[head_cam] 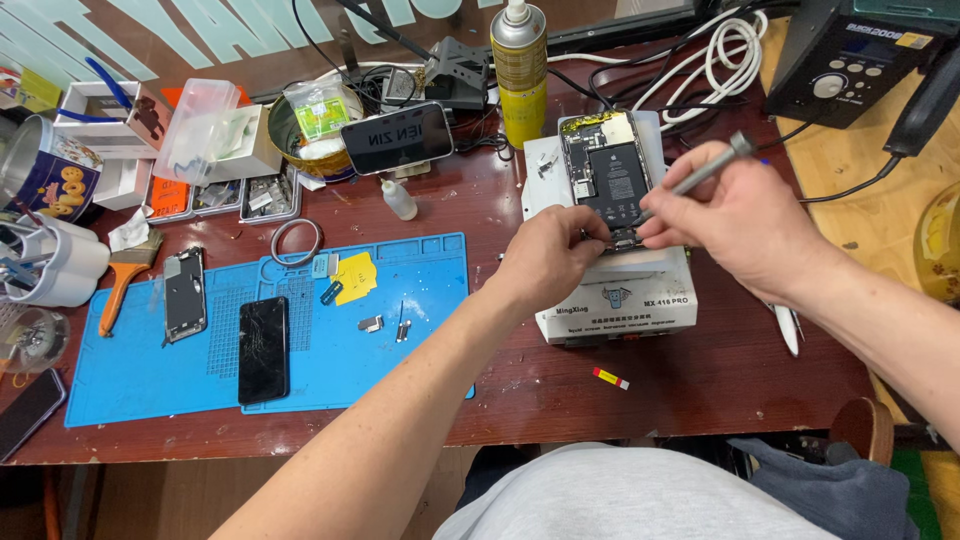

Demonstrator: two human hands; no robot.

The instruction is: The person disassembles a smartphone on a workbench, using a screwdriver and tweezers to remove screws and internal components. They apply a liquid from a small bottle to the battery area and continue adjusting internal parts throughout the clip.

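At the far left stands a white cup (58, 268), and a paintbrush (125, 278) with an orange handle lies next to it. A big blue mat (420, 300) covers the left half of the brown table (720, 370). On the mat lie a phone part with a silver frame (185, 293) and, just beside it, a black screen (264, 348) full of cracks. A yellow note (354, 277) and some small metal bits lie further right on the mat. Behind the mat, a phone (398, 138) leans on a stand, and a tall yellow spray can (520, 70) stands near it.

Right of the mat sits a white box-shaped machine (640, 295). An open phone (606, 180) lies on top of it, with its black and gold insides showing. The left hand (550, 258) rests at the bottom end of the open phone, with its fingers curled in close and pinching there. I cannot tell what it pinches. The right hand (740, 215) is closed around a thin grey tool (700, 172). The tip of the tool points down at the bottom end of the phone, close to the left fingers. At the far right, a dark machine (850, 55) with a knob stands on a wooden top.
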